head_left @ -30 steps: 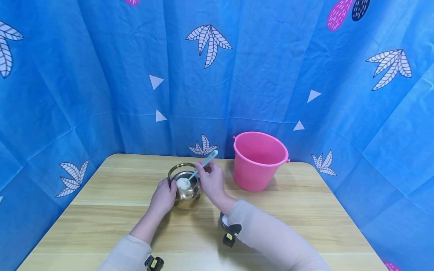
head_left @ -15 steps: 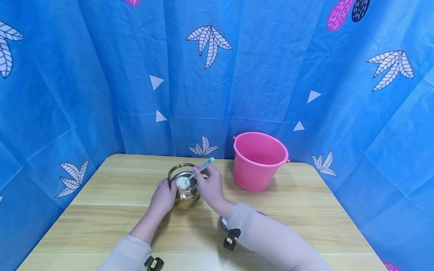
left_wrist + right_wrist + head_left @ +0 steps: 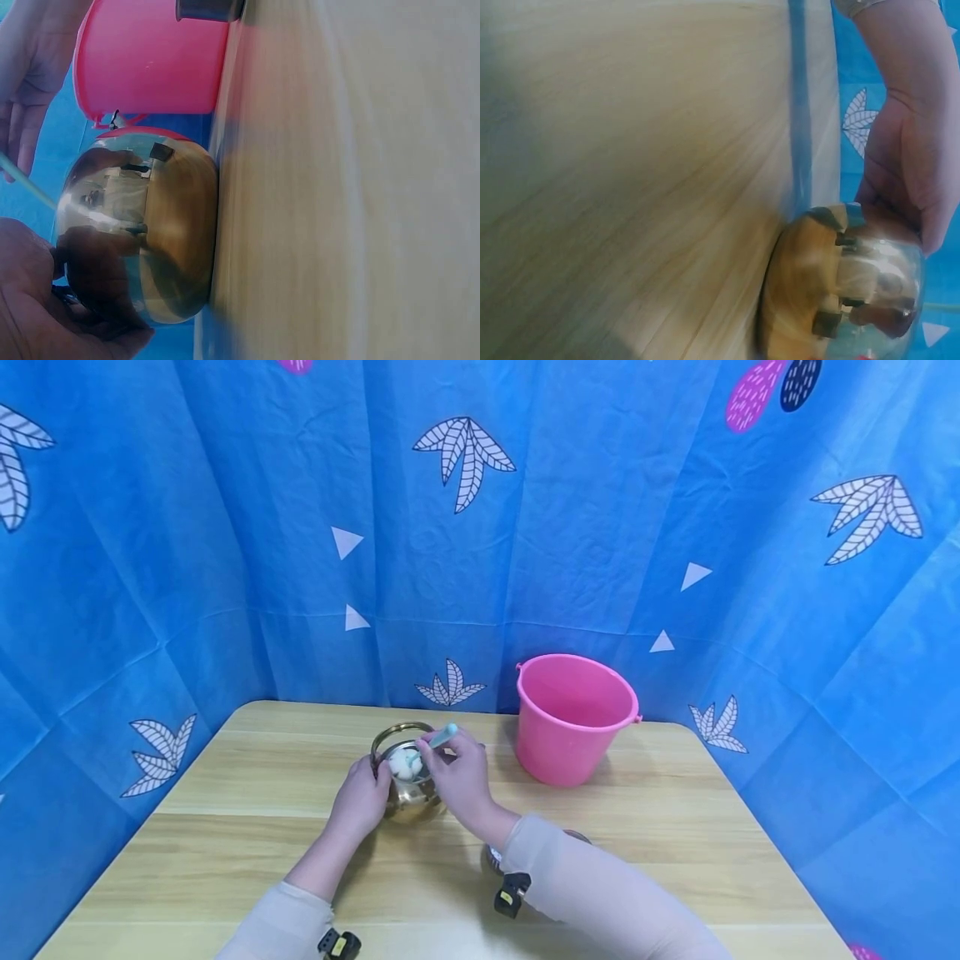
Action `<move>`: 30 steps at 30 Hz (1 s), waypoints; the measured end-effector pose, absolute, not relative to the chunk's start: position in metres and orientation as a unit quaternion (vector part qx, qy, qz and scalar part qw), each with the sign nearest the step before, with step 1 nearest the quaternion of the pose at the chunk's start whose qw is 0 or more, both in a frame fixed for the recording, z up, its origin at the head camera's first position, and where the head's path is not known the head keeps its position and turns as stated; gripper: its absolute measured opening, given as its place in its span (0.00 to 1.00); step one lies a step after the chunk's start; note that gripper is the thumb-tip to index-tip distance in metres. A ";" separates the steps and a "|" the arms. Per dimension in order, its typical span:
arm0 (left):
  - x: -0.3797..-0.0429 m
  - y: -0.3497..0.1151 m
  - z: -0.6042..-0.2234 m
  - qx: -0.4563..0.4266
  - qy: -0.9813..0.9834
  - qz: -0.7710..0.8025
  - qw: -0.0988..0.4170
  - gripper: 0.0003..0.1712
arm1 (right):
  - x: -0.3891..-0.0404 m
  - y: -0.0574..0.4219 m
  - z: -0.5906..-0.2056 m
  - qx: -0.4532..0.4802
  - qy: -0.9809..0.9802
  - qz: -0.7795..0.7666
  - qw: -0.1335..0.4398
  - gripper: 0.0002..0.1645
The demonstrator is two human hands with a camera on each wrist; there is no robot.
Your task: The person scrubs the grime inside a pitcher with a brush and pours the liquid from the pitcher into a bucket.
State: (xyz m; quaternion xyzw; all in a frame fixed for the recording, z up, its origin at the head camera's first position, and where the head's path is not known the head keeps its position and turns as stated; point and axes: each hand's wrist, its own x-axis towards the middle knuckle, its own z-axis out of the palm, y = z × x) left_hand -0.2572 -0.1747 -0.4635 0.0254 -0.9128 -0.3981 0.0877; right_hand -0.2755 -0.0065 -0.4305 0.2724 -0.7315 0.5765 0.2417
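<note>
A shiny gold-coloured metal pot (image 3: 410, 794) with a raised hoop handle (image 3: 378, 745) stands on the wooden table. My left hand (image 3: 360, 799) grips its left side; in the left wrist view the fingers curl against the pot's wall (image 3: 176, 247). With thumb and fingers my right hand (image 3: 463, 783) pinches a light blue handle (image 3: 444, 736) above the pot. Its lower end meets a rounded white mass (image 3: 405, 763) in the pot's mouth; whether that is a brush head or loose contents I cannot tell. The right wrist view shows the left hand (image 3: 907, 165) against the pot.
A pink bucket (image 3: 564, 754) stands at the back right of the table (image 3: 247, 852). Under my right forearm lies a round dark-rimmed object (image 3: 493, 858), mostly hidden by the sleeve. A blue patterned curtain (image 3: 442, 568) hangs around the back and sides.
My right hand has shifted slightly left, and the light blue handle's top has come down and left. The white mass has turned a little. My left hand and the pot stay in place.
</note>
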 end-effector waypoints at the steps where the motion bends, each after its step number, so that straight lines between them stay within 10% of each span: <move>1: -0.257 -0.175 -0.463 0.024 -0.913 -0.397 0.089 0.30 | -0.275 -0.006 -0.430 0.281 -0.734 0.565 0.249 0.08; 30: -0.256 -0.174 -0.463 0.011 -0.914 -0.396 0.089 0.27 | -0.270 -0.005 -0.427 0.452 -0.746 0.370 0.320 0.07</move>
